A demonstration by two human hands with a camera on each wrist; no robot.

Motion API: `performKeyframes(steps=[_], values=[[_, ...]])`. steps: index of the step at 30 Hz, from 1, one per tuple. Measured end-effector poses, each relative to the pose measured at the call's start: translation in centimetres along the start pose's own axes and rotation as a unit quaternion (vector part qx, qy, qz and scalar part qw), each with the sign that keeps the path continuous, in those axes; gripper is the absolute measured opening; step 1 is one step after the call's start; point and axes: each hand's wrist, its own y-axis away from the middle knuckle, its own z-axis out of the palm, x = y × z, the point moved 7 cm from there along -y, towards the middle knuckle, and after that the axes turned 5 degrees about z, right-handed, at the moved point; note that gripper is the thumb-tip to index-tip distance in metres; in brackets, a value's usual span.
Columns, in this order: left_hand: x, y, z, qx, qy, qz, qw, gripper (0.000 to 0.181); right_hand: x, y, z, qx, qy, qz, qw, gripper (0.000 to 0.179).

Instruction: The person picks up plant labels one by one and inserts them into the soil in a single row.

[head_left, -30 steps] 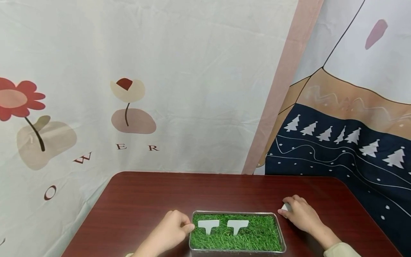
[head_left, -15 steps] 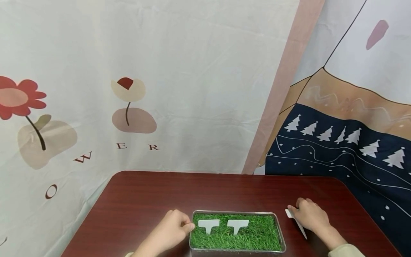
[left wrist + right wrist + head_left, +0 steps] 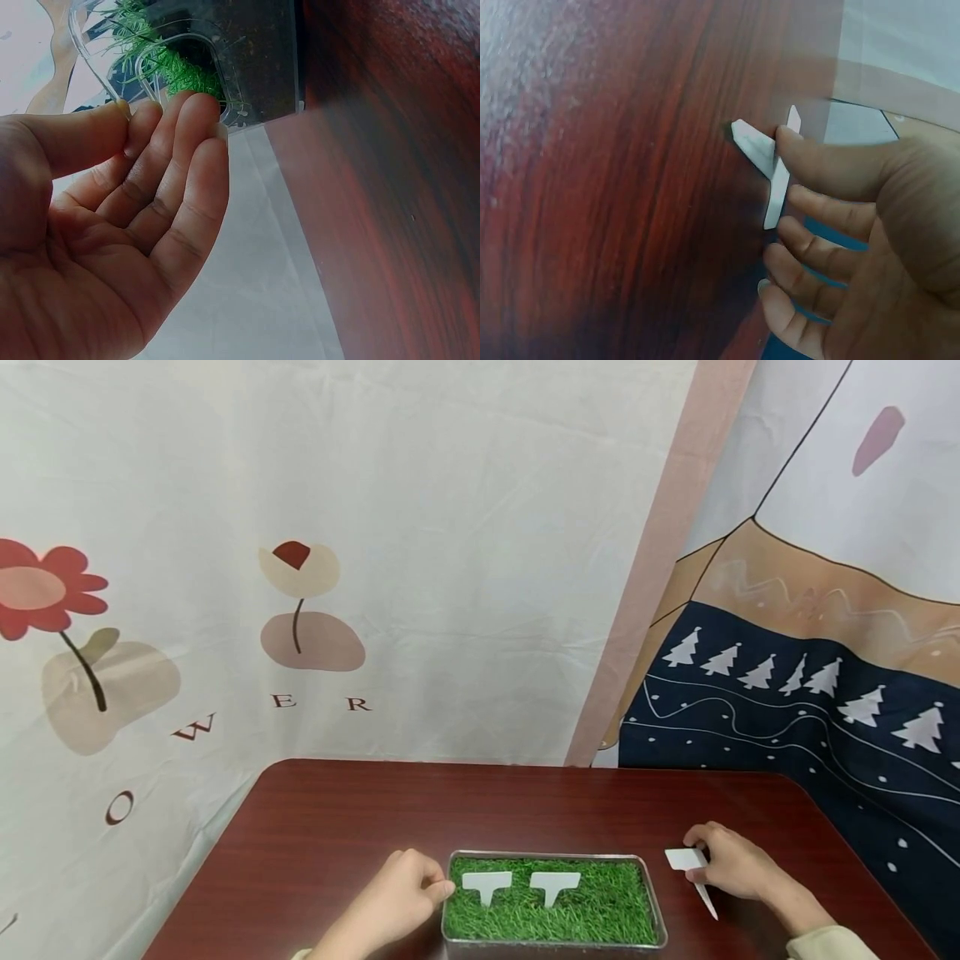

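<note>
A clear plastic box (image 3: 555,946) filled with green grass stands at the table's front. Two white T-shaped plant labels, a left one (image 3: 487,882) and a middle one (image 3: 555,882), stick up from the grass. With thumb and forefinger, my left hand (image 3: 401,893) pinches the box's left rim, and the left wrist view shows the fingertips meeting there. To the right of the box, my right hand (image 3: 738,864) pinches a third white plant label (image 3: 684,859) by its stem, just over the table. In the right wrist view the thumb lies against this label (image 3: 778,196).
The dark red wooden table (image 3: 360,810) has rounded far corners. Behind it hangs a pale cloth (image 3: 465,568) printed with flowers and letters, and at the right a navy cloth (image 3: 750,735) with white trees.
My right hand has shifted to the right and turned, so more of the plant label shows, its flat top and pointed stem now visible. The left hand and box stay put.
</note>
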Motion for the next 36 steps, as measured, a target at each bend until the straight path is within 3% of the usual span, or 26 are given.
performKeyframes(steps=[12, 20, 25, 31, 36], values=[[-0.3, 0.0, 0.0, 0.001, -0.003, 0.002, 1.0000, 0.029, 1.7, -0.5, 0.6, -0.014, -0.080, 0.041, 0.9959, 0.039], [-0.3, 0.1, 0.0, -0.002, 0.005, 0.000, 1.0000, 0.028, 2.3, -0.1, 0.0, 0.021, -0.090, 0.035, 0.9951, 0.026], [-0.2, 0.1, 0.0, -0.003, 0.005, 0.000, 1.0000, 0.028, 2.0, 0.9, -1.3, 0.050, -0.093, 0.016, 0.9942, 0.011], [-0.2, 0.0, 0.0, -0.003, 0.004, 0.003, 1.0000, 0.027, 1.3, 2.0, -2.8, 0.085, -0.098, -0.018, 0.9914, 0.006], [-0.1, 0.0, 0.0, -0.004, 0.006, 0.004, 1.0000, 0.026, 1.0, 2.5, -3.8, 0.113, -0.091, -0.006, 0.9894, 0.004]])
